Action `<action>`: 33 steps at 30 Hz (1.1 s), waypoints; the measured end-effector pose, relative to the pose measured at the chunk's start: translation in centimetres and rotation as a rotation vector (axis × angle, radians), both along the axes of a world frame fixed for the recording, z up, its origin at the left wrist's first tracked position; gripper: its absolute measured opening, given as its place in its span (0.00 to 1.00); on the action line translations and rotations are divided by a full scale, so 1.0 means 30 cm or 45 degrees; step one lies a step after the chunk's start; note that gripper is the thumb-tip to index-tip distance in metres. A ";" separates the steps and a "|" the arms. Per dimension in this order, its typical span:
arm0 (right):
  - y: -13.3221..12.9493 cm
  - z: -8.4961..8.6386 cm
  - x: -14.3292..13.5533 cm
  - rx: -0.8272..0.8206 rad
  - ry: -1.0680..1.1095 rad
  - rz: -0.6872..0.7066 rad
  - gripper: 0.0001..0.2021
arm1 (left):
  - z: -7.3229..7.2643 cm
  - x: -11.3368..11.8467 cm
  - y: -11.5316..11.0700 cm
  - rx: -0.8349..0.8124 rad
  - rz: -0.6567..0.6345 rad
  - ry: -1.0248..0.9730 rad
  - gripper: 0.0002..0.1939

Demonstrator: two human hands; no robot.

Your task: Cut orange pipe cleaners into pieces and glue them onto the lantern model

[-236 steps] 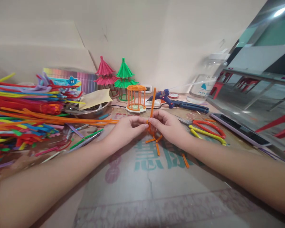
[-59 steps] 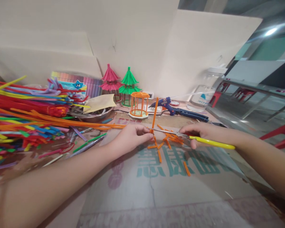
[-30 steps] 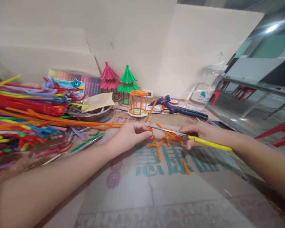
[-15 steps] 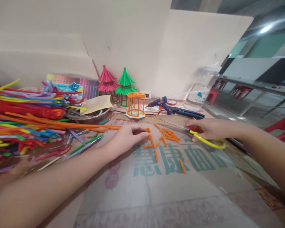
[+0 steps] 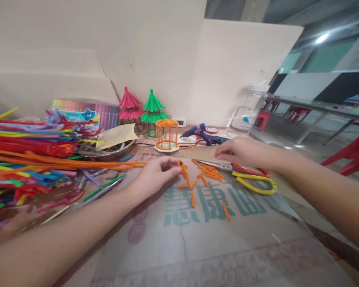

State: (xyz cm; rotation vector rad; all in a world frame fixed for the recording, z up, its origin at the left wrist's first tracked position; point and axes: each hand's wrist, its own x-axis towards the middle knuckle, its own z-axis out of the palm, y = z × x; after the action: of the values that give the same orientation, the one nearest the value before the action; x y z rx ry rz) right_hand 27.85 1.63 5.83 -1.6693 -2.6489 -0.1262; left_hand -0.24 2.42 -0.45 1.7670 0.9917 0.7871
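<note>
Short fuzzy stem pieces (image 5: pixel 211 171) are coloured orange; looped scissor handles (image 5: pixel 254 176), red and yellow. The greyish sheet (image 5: pixel 209 243) is printed with teal characters (image 5: pixel 214 204). Far, a tiered conical roof (image 5: pixel 128 99) is coloured pink.

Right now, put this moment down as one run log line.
left hand: by short orange pieces | right hand: near scissors, not in handles | scissors: lying down | orange cage: upright

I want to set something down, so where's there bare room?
Mainly the sheet nearer than the green lettering, right of your left forearm. Crowded: pipe cleaners at left; cut orange pieces beside your left hand; scissors by your right hand.
</note>
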 end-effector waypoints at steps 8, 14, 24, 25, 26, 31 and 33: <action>0.230 -0.092 -0.218 0.108 -0.020 0.092 0.13 | 0.001 -0.001 -0.005 0.024 0.032 0.057 0.13; 0.257 -0.142 -0.242 0.139 -0.002 0.141 0.14 | 0.011 0.002 -0.009 0.050 0.004 0.061 0.11; 0.278 -0.167 -0.250 0.149 -0.006 0.020 0.14 | 0.002 0.000 -0.005 0.049 -0.005 0.044 0.12; 0.282 -0.171 -0.254 0.161 -0.003 0.002 0.14 | 0.003 0.001 -0.005 0.047 -0.007 0.042 0.12; 0.281 -0.174 -0.258 0.179 0.000 -0.014 0.14 | 0.006 0.001 -0.007 0.050 -0.008 0.047 0.12; 0.210 -0.154 -0.258 0.288 -0.019 -0.037 0.13 | 0.025 0.003 -0.016 0.059 0.010 0.086 0.09; 0.154 -0.140 -0.243 0.331 -0.023 -0.026 0.13 | 0.025 0.003 -0.018 0.043 -0.006 0.057 0.10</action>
State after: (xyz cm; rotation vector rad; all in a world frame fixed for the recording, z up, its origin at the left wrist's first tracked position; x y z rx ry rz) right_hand 20.57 6.25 1.63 -1.6175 -2.4970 -0.4658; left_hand -0.16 1.87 0.29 1.8224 1.0087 0.7682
